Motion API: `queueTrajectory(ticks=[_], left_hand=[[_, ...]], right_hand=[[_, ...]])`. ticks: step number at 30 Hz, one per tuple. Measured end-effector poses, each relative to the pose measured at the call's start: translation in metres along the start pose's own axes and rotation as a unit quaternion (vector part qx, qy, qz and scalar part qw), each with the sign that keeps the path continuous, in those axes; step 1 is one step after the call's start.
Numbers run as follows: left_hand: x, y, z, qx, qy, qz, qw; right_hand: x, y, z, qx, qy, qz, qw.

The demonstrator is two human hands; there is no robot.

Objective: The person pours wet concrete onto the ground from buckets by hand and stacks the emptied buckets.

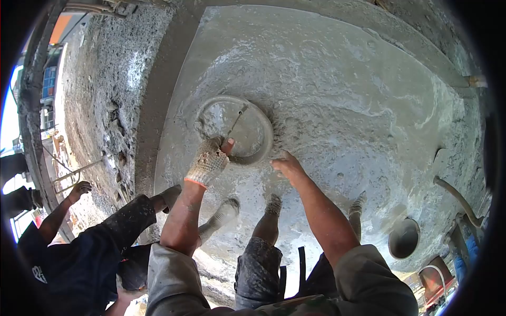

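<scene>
Head view: round basin (268, 131) holds grey slurry, sits on wet cement (327, 116). Gloved left hand (208, 160) curled at basin's near rim, by thin rod (235, 124); cannot tell what grip holds. Right hand (288, 166) half-open, empty, just beside basin. Bucket (402, 227) right of basin, inside too dark.

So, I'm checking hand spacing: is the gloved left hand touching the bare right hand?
Apart. The head view shows the round tub's rim in the gap between left hand and right hand.

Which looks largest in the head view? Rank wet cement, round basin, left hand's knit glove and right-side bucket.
1. Wet cement
2. Round basin
3. Knit glove and bucket, unranked: they look close, and nearness to the camera makes it unsure.
</scene>
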State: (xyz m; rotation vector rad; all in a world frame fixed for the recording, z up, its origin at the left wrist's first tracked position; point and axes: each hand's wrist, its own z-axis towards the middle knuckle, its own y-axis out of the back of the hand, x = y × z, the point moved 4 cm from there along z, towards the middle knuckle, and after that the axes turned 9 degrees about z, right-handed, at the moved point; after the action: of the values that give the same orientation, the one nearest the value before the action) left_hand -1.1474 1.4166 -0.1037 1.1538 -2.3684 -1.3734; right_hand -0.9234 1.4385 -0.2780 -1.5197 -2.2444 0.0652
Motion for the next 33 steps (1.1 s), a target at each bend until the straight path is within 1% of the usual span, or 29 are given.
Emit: queueTrajectory(ticks=[1,2,3,4,5,6,7,8,9,10,11,12,13,14,15,16,17,19,21,22,23,24,25,26,27,28,29,30,33], left_hand=[[0.013,0.000,-0.006,0.003,0.023,-0.036,0.999],[0.023,-0.002,-0.008,0.013,0.038,-0.074,0.996],[0.031,-0.005,-0.010,-0.008,0.026,-0.051,0.998],[0.033,-0.005,-0.015,-0.020,0.049,-0.037,0.998],[0.060,-0.020,-0.010,-0.030,0.036,-0.043,0.998],[0.086,-0.032,-0.005,0.012,0.100,-0.104,0.989],[0.082,-0.027,-0.003,-0.003,0.128,-0.064,0.990],[0.122,-0.035,0.006,-0.047,0.071,-0.128,0.988],[0.130,-0.031,0.015,-0.115,-0.044,-0.079,0.989],[0.054,-0.019,0.007,-0.160,0.033,0.110,0.980],[-0.028,-0.005,-0.013,-0.211,0.108,0.300,0.924],[-0.071,-0.026,-0.006,-0.204,0.090,0.308,0.925],[-0.112,-0.050,-0.002,-0.219,-0.006,0.325,0.920],[-0.151,-0.074,-0.006,-0.233,-0.092,0.342,0.906],[-0.200,-0.118,-0.004,-0.210,-0.145,0.276,0.927],[-0.245,-0.170,-0.004,-0.150,-0.179,0.148,0.961],[-0.267,-0.230,0.009,-0.106,-0.174,0.046,0.978],[-0.383,-0.319,-0.015,0.013,-0.227,0.100,0.969],[-0.456,-0.408,-0.035,0.133,-0.268,0.032,0.954],[-0.488,-0.444,-0.049,0.171,-0.284,0.004,0.944],[-0.499,-0.496,-0.059,0.188,-0.305,-0.052,0.932],[-0.524,-0.525,-0.073,0.177,-0.348,-0.028,0.920],[-0.545,-0.545,-0.087,0.267,-0.283,-0.034,0.921],[-0.557,-0.572,-0.099,0.295,-0.308,-0.010,0.904],[-0.574,-0.575,-0.114,0.262,-0.362,0.001,0.895],[-0.581,-0.593,-0.125,0.311,-0.373,-0.013,0.874],[-0.586,-0.601,-0.137,0.314,-0.385,-0.005,0.868],[-0.588,-0.606,-0.147,0.308,-0.400,0.000,0.863],[-0.588,-0.607,-0.162,0.269,-0.411,0.017,0.871]], right_hand=[[-0.019,0.022,-0.016,-0.015,-0.006,0.007,1.000],[-0.039,0.047,-0.028,0.031,0.016,0.009,0.999],[-0.055,0.082,-0.040,0.062,0.040,0.017,0.997],[-0.075,0.135,-0.059,0.008,0.033,0.037,0.999],[-0.101,0.193,-0.083,-0.051,0.033,-0.048,0.997],[-0.131,0.251,-0.104,-0.104,0.026,-0.132,0.986],[-0.155,0.312,-0.136,-0.211,-0.008,-0.219,0.953],[-0.179,0.372,-0.171,-0.310,-0.058,-0.287,0.905],[-0.199,0.425,-0.219,-0.390,-0.067,-0.272,0.877],[-0.220,0.471,-0.262,-0.450,-0.103,-0.231,0.856],[-0.235,0.510,-0.303,-0.511,-0.133,-0.200,0.826],[-0.257,0.548,-0.336,-0.562,-0.155,-0.189,0.791],[-0.259,0.573,-0.369,-0.624,-0.184,-0.219,0.727],[-0.262,0.596,-0.395,-0.666,-0.202,-0.187,0.693],[-0.275,0.623,-0.411,-0.705,-0.202,-0.174,0.657],[-0.291,0.655,-0.423,-0.726,-0.204,-0.180,0.631],[-0.298,0.683,-0.430,-0.745,-0.200,-0.185,0.608],[-0.323,0.748,-0.435,-0.745,-0.184,-0.194,0.611],[-0.353,0.804,-0.427,-0.689,-0.093,-0.043,0.717],[-0.371,0.828,-0.421,-0.652,-0.047,0.056,0.754],[-0.356,0.823,-0.415,-0.643,-0.019,0.119,0.756],[-0.387,0.844,-0.417,-0.678,-0.071,0.042,0.731],[-0.422,0.862,-0.413,-0.700,-0.115,-0.038,0.704],[-0.413,0.847,-0.404,-0.687,-0.173,-0.014,0.706],[-0.395,0.822,-0.400,-0.666,-0.234,0.005,0.708],[-0.421,0.832,-0.387,-0.583,-0.282,-0.137,0.750],[-0.477,0.848,-0.380,-0.554,-0.251,-0.337,0.719],[-0.421,0.806,-0.385,-0.555,-0.223,-0.223,0.770],[-0.340,0.749,-0.420,-0.611,-0.137,-0.011,0.780]])
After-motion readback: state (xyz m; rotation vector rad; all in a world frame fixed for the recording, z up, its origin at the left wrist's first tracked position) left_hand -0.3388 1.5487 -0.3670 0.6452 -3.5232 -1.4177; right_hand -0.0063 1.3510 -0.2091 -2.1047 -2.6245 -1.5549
